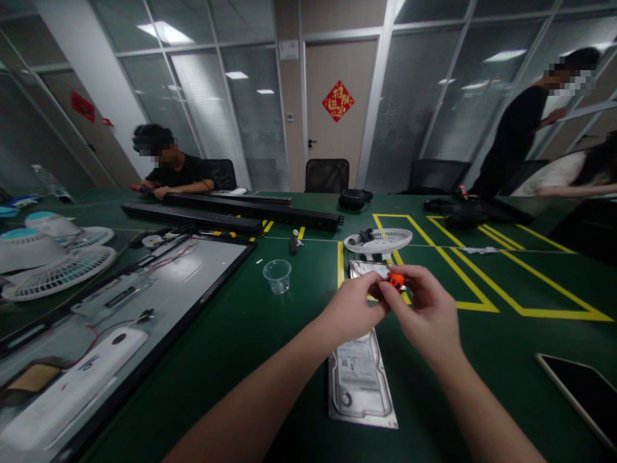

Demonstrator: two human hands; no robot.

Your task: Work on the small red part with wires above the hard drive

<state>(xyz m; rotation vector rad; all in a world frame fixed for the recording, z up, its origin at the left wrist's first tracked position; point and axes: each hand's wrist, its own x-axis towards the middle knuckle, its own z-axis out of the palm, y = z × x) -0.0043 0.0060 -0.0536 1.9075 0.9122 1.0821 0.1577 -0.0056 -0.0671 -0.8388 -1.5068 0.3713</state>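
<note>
While both forearms reach forward over the green surface (pixel 289 334), the 2 hands meet around a small orange piece (pixel 396 281). The right hand (pixel 430 316) has its thumb and forefinger closed on it; the left hand (pixel 353 310) brings its fingertips up against its near side, though I can't tell whether they grip it too. The piece is held in the air, above a silvery hard drive (pixel 362 379) lying flat, label up, nearest the person. Just beyond the hands lies another metal unit (pixel 369 268), partly covered by the fingers, and past that a white round grille (pixel 398 240) with dark small parts in it.

To the left of the hands a clear plastic cup (pixel 277 278) stands upright, with a small dark block (pixel 294 244) behind it. Farther left lies a big black-framed panel (pixel 209 273), a long white casing (pixel 77 386) resting on it, and white fan parts (pixel 62 273) near the edge of view. On the right, yellow tape (pixel 499 302) marks out rectangles, and a dark-screened tablet (pixel 583 395) lies nearer the person.

Across the surface, long black bars (pixel 260 209) lie in front of a seated co-worker (pixel 180 172). At the far right, 1 person in black (pixel 518 125) stands holding a pale sheet.
</note>
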